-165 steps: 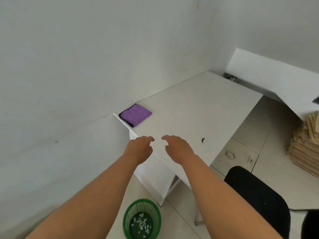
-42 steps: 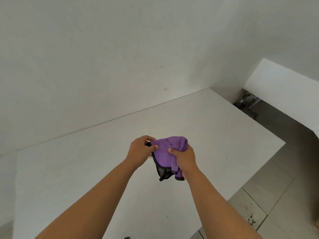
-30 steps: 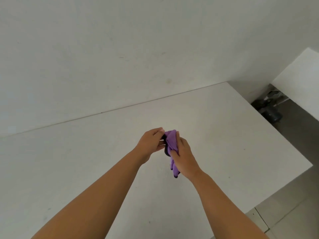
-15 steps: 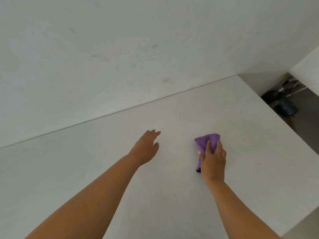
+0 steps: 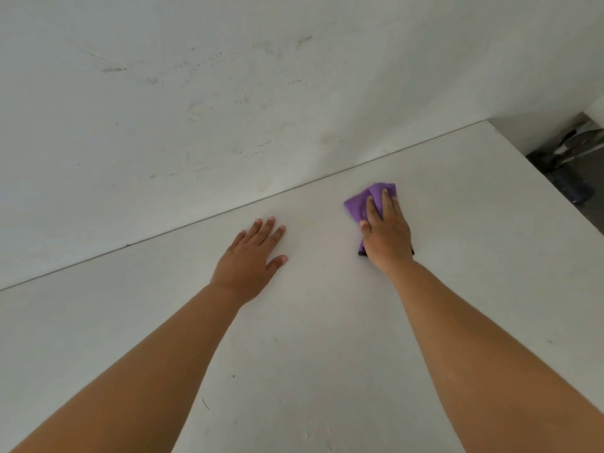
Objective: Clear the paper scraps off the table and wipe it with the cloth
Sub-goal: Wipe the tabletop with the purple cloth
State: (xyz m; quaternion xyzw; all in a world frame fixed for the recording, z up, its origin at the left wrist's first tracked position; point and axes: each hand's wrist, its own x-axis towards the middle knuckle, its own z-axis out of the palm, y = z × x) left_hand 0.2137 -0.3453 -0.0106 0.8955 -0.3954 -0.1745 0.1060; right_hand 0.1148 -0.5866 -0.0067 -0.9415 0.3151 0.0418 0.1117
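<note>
The cloth (image 5: 366,201), purple and bunched, lies on the white bench (image 5: 327,354) near its far edge by the wall (image 5: 228,93). The right hand (image 5: 387,235) lies flat on top of it, fingers straight and pressing it down. The left hand (image 5: 250,261) rests palm-down on the bare bench surface beside it, fingers spread, holding nothing. No container is in view. Dark clutter (image 5: 570,168) sits beyond the bench's right end, too blurred to tell.

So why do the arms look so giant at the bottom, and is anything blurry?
Head view: the wide-angle lens stretches whatever is near the edges, so the forearms balloon. The left hand, right hand and purple cloth look fairly sharp. Light is soft and even on the white table, no glare.
</note>
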